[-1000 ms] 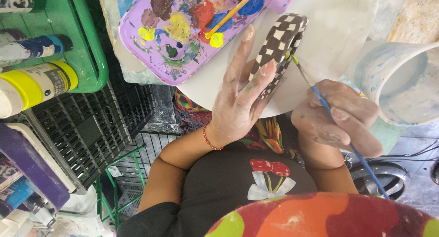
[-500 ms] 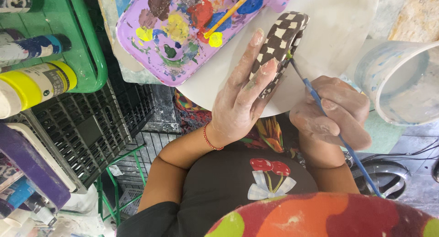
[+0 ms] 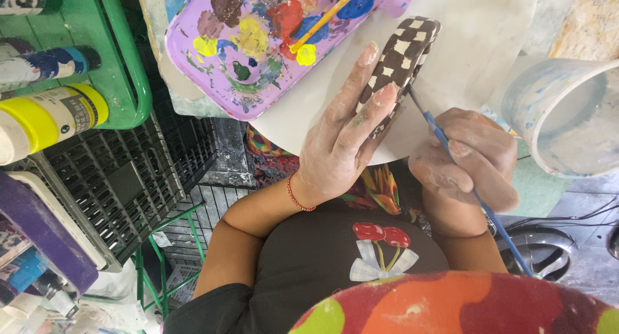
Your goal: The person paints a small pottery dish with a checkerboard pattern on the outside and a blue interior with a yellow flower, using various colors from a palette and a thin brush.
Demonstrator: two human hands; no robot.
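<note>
My left hand [image 3: 342, 137] grips a small ceramic piece [image 3: 403, 57] painted in a brown and cream checker pattern, held on edge over a white round board [image 3: 464, 44]. My right hand [image 3: 467, 157] holds a thin blue paintbrush [image 3: 445, 140], its tip touching the lower edge of the checkered piece. Both hands are smeared with pale clay or paint. A red cord bracelet sits on my left wrist.
A purple palette tray [image 3: 258, 37] with blobs of several colours and an orange brush [image 3: 325, 18] lies above left. A pale water cup [image 3: 567, 115] stands at right. Paint bottles [image 3: 51, 118] rest in a green tray [image 3: 122, 63] at left, above black crates [image 3: 116, 186].
The brush tip has shifted slightly along the edge of the checkered piece; my right hand has moved a little. My left hand keeps its hold.
</note>
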